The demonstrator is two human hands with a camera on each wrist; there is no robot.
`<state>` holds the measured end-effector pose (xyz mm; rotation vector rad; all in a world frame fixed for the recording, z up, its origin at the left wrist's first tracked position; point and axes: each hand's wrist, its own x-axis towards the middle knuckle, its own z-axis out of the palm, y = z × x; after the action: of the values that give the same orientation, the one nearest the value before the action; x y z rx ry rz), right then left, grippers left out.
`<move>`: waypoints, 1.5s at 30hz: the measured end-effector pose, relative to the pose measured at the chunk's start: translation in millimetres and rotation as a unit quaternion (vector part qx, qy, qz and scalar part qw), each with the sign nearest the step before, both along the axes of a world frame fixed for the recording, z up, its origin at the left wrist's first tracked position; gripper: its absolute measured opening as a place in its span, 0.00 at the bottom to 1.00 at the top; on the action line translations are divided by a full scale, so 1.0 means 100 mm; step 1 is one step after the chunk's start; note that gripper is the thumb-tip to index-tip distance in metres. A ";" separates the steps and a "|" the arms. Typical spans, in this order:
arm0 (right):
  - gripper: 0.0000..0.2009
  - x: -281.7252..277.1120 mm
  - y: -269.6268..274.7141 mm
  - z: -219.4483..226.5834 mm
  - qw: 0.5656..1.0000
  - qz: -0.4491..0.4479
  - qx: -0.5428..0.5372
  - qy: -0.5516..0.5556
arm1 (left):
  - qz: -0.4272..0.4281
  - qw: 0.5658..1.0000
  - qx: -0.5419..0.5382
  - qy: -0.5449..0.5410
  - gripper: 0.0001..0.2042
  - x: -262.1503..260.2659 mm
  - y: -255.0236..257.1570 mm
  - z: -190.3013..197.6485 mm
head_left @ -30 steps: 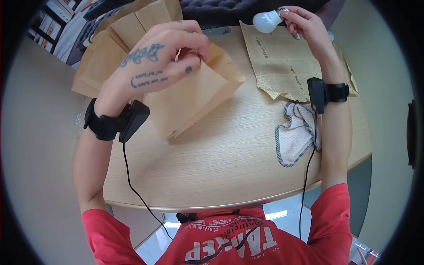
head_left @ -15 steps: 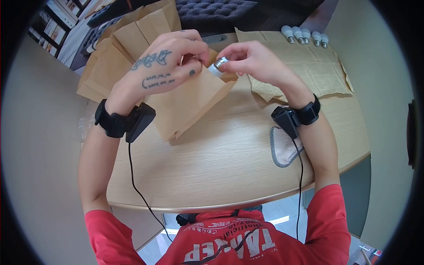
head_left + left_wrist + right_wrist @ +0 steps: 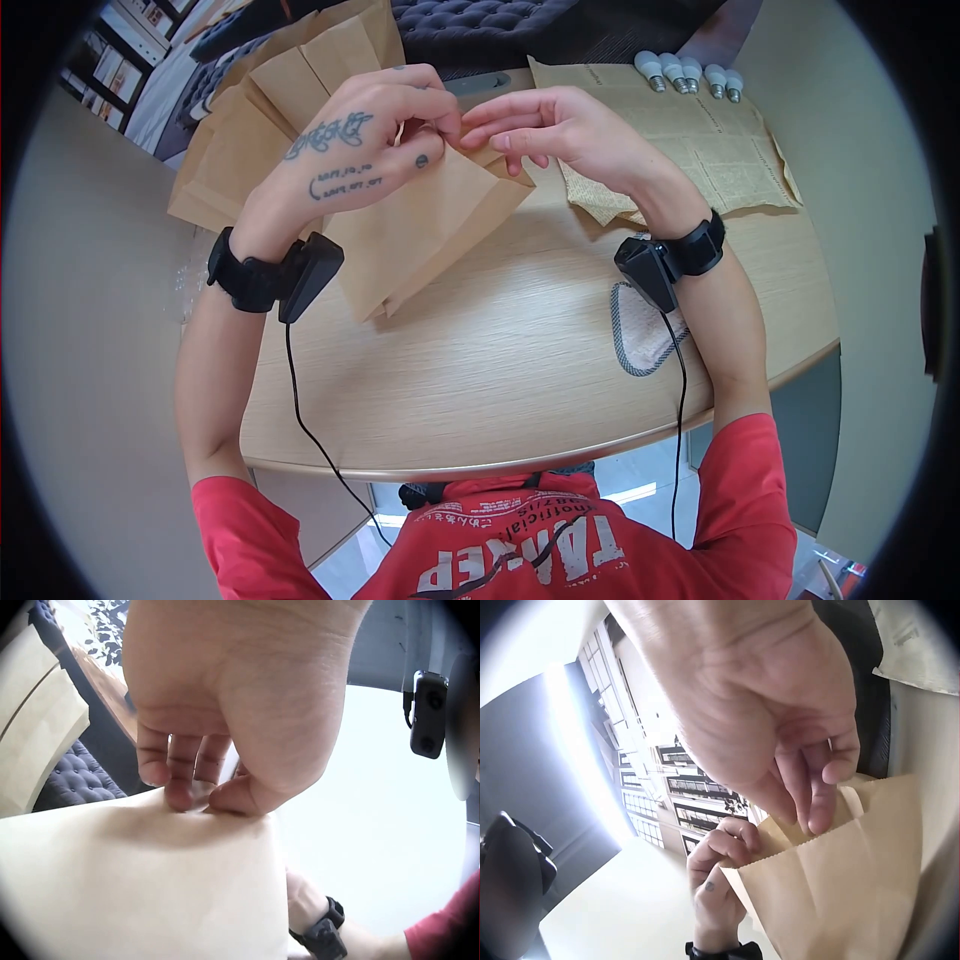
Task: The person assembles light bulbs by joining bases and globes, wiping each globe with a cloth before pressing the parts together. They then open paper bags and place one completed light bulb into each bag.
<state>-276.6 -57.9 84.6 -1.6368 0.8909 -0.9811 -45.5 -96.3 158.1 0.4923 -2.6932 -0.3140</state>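
My left hand (image 3: 375,140) pinches the top edge of a brown paper bag (image 3: 420,220), thumb against fingers; the left wrist view shows this hand (image 3: 240,705) at the edge of the bag (image 3: 150,877). My right hand (image 3: 575,135) is over the mouth of the bag with relaxed, slightly bent fingers and no bulb in them. In the right wrist view the fingers of the right hand (image 3: 772,712) point down into the opening of the bag (image 3: 840,885). The inside of the bag is mostly hidden.
Several white bulbs (image 3: 690,72) lie at the far right on a printed paper sheet (image 3: 690,140). Another brown paper bag (image 3: 230,150) stands at the back left. A cloth with a grey edge (image 3: 645,330) is partly under the right wrist.
My right hand has come from the far right to the bag with a bulb. The bulb has left its fingers and is out of sight. The left hand keeps its pinch.
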 end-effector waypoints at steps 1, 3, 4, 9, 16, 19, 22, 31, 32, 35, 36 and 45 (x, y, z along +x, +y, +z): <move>0.18 -0.03 0.01 0.04 1.000 -0.001 0.001 0.013 | 0.001 1.000 -0.002 0.000 0.05 0.00 0.01 0.01; 0.18 -0.14 -0.01 0.07 0.998 -0.033 -0.004 0.044 | 0.003 1.000 0.004 0.001 0.04 0.00 0.01 0.01; 0.18 -0.24 -0.06 0.08 0.996 -0.064 -0.010 0.063 | 0.003 1.000 0.007 0.003 0.04 0.01 0.01 0.00; 0.19 -1.03 -0.34 -0.04 0.950 -0.297 -0.023 0.089 | -0.009 1.000 0.013 0.015 0.04 0.03 0.03 -0.04; 0.30 -2.35 -0.96 -0.86 0.728 -0.552 -0.040 0.405 | -0.019 1.000 0.019 0.015 0.05 0.05 0.07 -0.07; 0.34 -2.37 -0.97 -0.95 0.709 -0.532 -0.006 0.463 | -0.016 0.999 0.029 0.005 0.05 0.05 0.07 -0.09; 0.34 -2.40 -1.06 -1.07 0.684 -0.539 -0.029 0.491 | -0.021 1.000 0.022 0.006 0.05 0.04 0.07 -0.14; 0.28 -2.35 -1.09 -1.06 0.683 -0.558 0.040 0.469 | -0.027 0.999 0.028 0.003 0.06 0.04 0.06 -0.20; 0.28 -2.36 -1.08 -1.05 0.683 -0.557 0.037 0.471 | -0.025 0.999 0.027 -0.001 0.06 0.04 0.06 -0.19; 0.26 -2.44 -1.08 -1.08 0.687 -0.557 0.028 0.466 | -0.022 0.999 0.022 -0.009 0.06 0.04 0.07 -0.17; 0.26 -2.47 -1.07 -1.10 0.691 -0.559 0.027 0.457 | -0.025 0.999 0.020 -0.007 0.06 0.04 0.07 -0.17; 0.24 -2.27 -0.80 -0.82 0.801 -0.552 0.029 0.231 | -0.012 1.000 0.026 -0.001 0.05 0.10 0.09 -0.14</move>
<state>-503.9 -137.6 2.2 -1.2270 2.3340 -1.2677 -35.2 -87.6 144.3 0.4756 -2.6998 -0.3907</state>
